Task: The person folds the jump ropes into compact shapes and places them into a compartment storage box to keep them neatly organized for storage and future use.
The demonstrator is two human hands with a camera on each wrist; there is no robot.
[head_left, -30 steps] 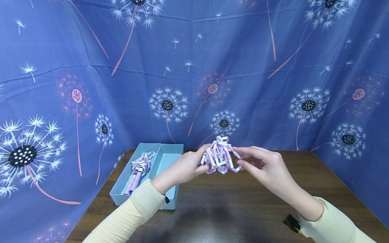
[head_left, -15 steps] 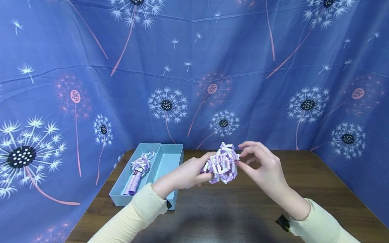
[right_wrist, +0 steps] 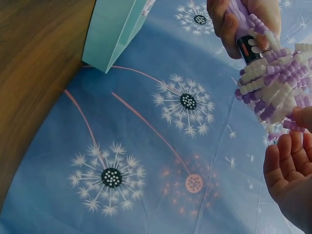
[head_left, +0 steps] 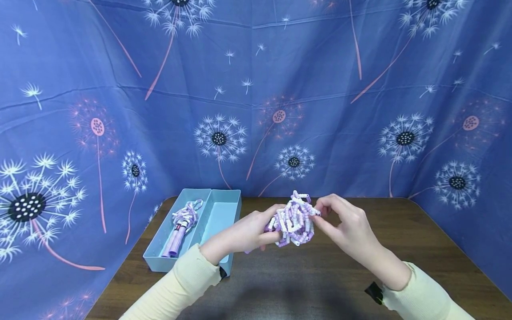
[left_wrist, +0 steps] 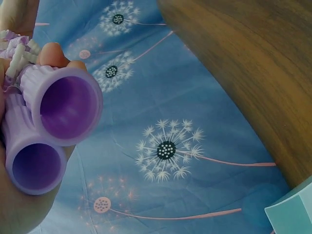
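A beaded jump rope (head_left: 295,221) in white and purple is bundled in a tangled ball above the table. My left hand (head_left: 251,229) grips its two purple handles (right_wrist: 242,27), with the beads bunched beyond the thumb. The hollow, ribbed handle ends (left_wrist: 41,83) poke out of the fist in the left wrist view. At the right side of the bundle, my right hand (head_left: 349,224) pinches a beaded strand between thumb and fingers. A black band with a red mark circles one handle in the right wrist view.
A light blue tray (head_left: 226,211) with two long compartments stands at the left on the brown wooden table (head_left: 288,275). Its left compartment holds another purple and white jump rope (head_left: 185,221). A blue dandelion-print cloth (head_left: 256,89) hangs around the table.
The bundle has come slightly lower and rounder, its loose loops gathered in closer. My right hand let its fingers spread, then pinched a strand at the bundle's side again.
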